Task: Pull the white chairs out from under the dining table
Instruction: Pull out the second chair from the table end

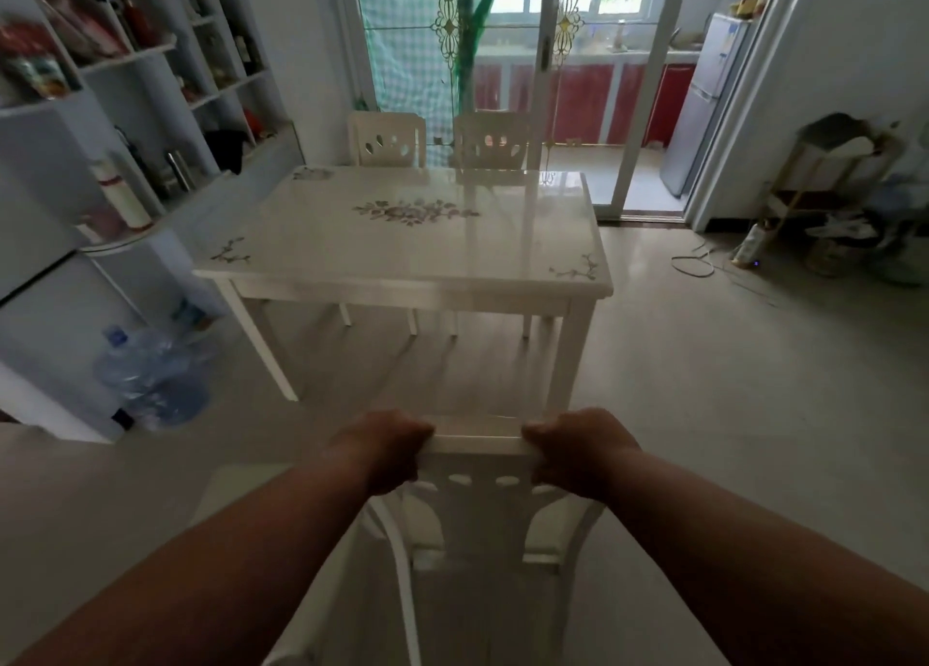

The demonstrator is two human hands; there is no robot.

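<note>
A white chair [477,444] stands right in front of me, well clear of the near edge of the dining table [402,258]. My left hand [387,451] grips the left end of its top rail, and my right hand [578,451] grips the right end. The table is white and glossy with flower prints. On its far side two more white chairs, one on the left [387,140] and one on the right [495,142], stand tucked against the table with only their backs showing above the top.
White shelves [125,112] with bottles line the left wall. Large blue water jugs [156,374] lie on the floor by them. Glass sliding doors [502,62] are behind the table. A fridge [704,97], a small rack [829,187] and loose cables [693,263] are on the right.
</note>
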